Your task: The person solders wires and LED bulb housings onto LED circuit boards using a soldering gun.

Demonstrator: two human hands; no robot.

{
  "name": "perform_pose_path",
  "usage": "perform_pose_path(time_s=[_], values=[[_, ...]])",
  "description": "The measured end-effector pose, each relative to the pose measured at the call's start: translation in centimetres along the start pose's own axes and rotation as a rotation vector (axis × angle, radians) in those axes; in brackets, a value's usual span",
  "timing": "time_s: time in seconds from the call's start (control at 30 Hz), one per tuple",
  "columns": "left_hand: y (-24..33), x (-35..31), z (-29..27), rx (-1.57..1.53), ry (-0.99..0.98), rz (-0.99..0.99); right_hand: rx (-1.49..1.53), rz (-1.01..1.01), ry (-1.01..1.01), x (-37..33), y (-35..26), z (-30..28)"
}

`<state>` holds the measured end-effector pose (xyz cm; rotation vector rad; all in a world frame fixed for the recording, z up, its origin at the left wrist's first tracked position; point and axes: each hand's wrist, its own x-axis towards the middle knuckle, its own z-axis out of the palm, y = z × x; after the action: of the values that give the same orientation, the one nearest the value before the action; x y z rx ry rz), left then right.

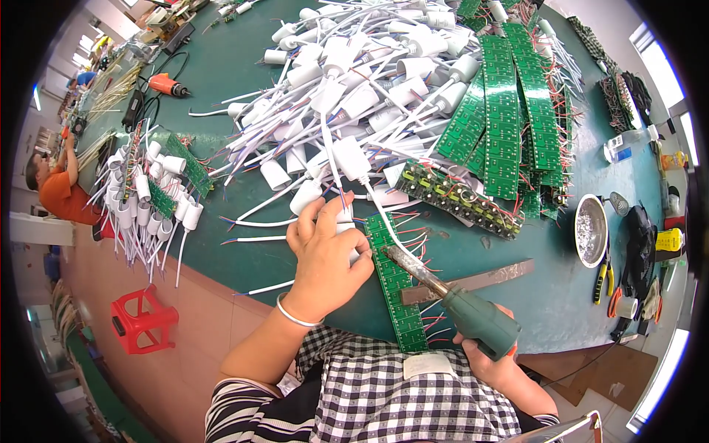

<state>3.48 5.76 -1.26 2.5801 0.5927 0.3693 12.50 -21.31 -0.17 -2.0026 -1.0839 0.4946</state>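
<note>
Soldering iron (476, 319) in right hand (489, 362), left hand (325, 255) beside green circuit strip (394, 283)

The left forearm (258, 348) slants bare up and to the right to a nearly straight wrist (300, 308), and the left grip (329, 249) is turned with its back upward, fingers bent and slightly spread, one reaching farther forward than the others; their undersides are hidden, so how firmly they press cannot be told. The right forearm (528, 391), also bare toward the hand, slants up and to the left from the lower right, and the right grip (486, 362), lower and nearer the body, is curled closed, its palm and most of its fingers out of sight.
</note>
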Motion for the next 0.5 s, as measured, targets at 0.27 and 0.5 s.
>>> perform_pose_path(time_s=[0.27, 0.5], values=[[-0.5, 0.6, -0.9, -0.035, -0.113, 0.021, -0.016, -0.030, -0.016, 0.2, -0.1, 0.0], [-0.6, 1.0, -1.5, -0.046, -0.178, 0.031, 0.078, 0.119, -0.053, -0.9, 0.8, 0.5]])
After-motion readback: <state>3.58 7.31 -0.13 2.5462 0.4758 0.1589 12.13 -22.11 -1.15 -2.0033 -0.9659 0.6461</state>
